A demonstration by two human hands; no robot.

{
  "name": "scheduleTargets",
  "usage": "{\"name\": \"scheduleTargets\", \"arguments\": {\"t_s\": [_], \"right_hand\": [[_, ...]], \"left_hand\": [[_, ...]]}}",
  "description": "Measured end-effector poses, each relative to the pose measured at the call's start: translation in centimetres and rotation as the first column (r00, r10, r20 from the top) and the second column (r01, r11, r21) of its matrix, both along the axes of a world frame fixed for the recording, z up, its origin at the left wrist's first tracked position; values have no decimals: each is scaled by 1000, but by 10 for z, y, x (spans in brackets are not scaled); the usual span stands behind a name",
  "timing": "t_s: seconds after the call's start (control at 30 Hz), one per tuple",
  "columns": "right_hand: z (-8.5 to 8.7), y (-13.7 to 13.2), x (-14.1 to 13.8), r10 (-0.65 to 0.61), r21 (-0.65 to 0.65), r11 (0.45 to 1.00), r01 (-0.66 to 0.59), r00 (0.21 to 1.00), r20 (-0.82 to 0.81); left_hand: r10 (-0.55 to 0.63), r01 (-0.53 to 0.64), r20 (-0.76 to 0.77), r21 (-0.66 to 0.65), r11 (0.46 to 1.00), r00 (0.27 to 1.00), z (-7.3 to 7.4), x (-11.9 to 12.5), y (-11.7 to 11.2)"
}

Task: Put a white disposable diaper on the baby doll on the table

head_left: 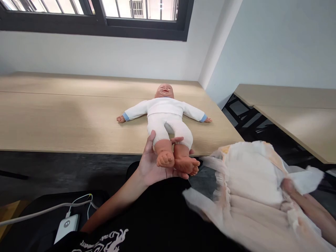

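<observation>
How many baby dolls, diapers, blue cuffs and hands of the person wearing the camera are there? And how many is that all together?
Baby doll: 1
Diaper: 1
Blue cuffs: 2
Left hand and right hand: 2
Total: 6

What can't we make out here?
Head view: right hand, blurred, most fingers hidden by the diaper.
Head view: diaper, blurred, cut off by the bottom edge.
Head view: left hand, fingers partly hidden by the doll's legs.
Head view: shirt print, cut off by the bottom edge.
</observation>
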State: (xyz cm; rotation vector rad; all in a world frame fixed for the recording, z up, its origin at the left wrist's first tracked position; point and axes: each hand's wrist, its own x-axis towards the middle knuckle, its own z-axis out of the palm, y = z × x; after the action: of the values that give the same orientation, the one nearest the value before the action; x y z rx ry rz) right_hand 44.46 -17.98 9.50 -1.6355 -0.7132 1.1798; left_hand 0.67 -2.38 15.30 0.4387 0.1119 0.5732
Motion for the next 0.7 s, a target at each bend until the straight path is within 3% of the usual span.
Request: {"name": "scheduleTargets", "arguments": {"t_s": [0.07,0.1,0.2,0.27,0.43,0.7], "right_hand": [[11,16,-24,-114,46,992,114,993,15],[16,25,-36,-94,66,993,95,995,-17],[26,49,-61,100,89,992,-90,988,-114],[23,63,-66,200,58,979,-193,967,-158],[10,88,-82,241,-100,958,-270,941,-237],[31,100,-169,376,-140,869,-474,818,-435]], "left_hand": [[12,-12,-9,-5,1000,1000,2,1,-1],[20,-20,-10,-9,1000,1000,4,1,-1],[35,-35,0,-14,999,999,10,4,0],[45,-44,9,-11,999,999,15,7,1],[90,-88,37,-35,995,995,28,10,4],[77,-75,58,-35,997,995,34,17,9]]}}
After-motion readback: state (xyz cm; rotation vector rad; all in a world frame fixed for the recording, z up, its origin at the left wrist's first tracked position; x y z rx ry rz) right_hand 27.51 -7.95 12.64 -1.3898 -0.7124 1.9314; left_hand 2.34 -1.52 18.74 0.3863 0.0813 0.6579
